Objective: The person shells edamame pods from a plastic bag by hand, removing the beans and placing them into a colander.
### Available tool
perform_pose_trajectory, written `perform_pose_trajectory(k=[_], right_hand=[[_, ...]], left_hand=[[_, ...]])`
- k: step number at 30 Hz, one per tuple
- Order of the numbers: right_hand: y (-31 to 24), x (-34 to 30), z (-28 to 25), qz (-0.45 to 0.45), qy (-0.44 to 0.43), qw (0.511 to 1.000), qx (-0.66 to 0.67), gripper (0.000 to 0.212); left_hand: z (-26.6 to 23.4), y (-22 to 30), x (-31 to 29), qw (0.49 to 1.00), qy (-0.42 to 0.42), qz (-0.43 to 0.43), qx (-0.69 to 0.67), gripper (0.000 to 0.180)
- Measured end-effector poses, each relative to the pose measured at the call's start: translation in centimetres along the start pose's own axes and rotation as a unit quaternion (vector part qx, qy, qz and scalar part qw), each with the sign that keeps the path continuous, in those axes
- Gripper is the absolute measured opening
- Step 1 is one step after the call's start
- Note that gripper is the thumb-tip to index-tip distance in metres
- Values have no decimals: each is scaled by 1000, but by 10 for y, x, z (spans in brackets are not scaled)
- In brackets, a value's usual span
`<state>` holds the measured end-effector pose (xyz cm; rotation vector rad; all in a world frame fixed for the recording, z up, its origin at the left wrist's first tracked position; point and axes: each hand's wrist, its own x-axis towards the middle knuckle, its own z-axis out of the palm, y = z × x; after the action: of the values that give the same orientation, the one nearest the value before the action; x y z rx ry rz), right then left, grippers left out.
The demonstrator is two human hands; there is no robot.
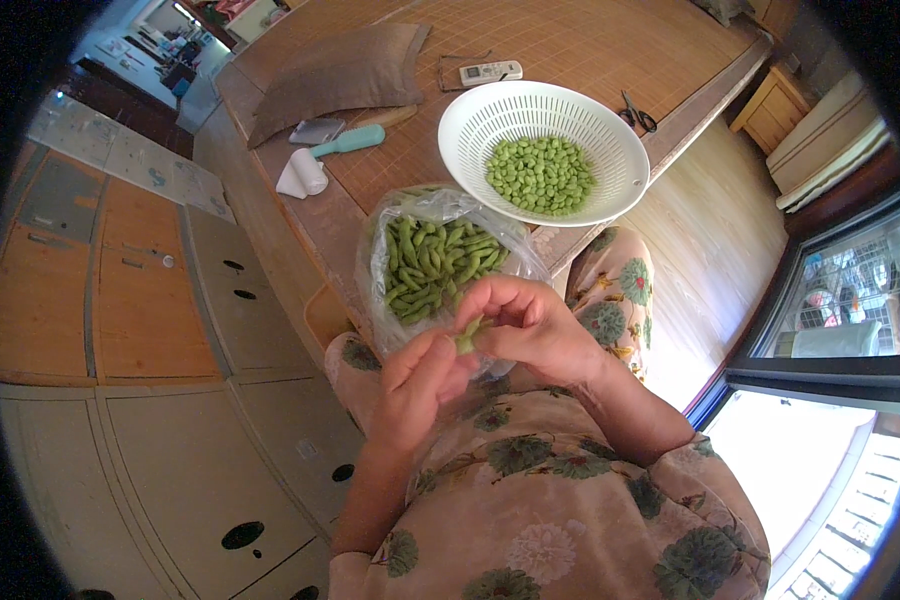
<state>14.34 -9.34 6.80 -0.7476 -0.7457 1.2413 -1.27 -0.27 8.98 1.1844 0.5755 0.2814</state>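
While pinching the small green soybean pod [467, 335] between left hand [420, 385] and right hand [530, 325], just below the clear plastic bag of pods [440, 262], squeeze gently; aim beans beyond it into the white plastic colander [470, 125].

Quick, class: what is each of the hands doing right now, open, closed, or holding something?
Left hand: fingers closed on the lower end of a green bean pod.
Right hand: closed, pinching the same pod from above.
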Motion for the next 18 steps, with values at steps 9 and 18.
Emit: perform_pose_trajectory(k=[9,18], right_hand=[[4,2,1,-32,18,999,11,31],[4,-9,14,-227,129,893,-368,17]], left_hand=[[10,0,2,997,77,13,-8,27],[1,-3,3,976,122,107,146,23]])
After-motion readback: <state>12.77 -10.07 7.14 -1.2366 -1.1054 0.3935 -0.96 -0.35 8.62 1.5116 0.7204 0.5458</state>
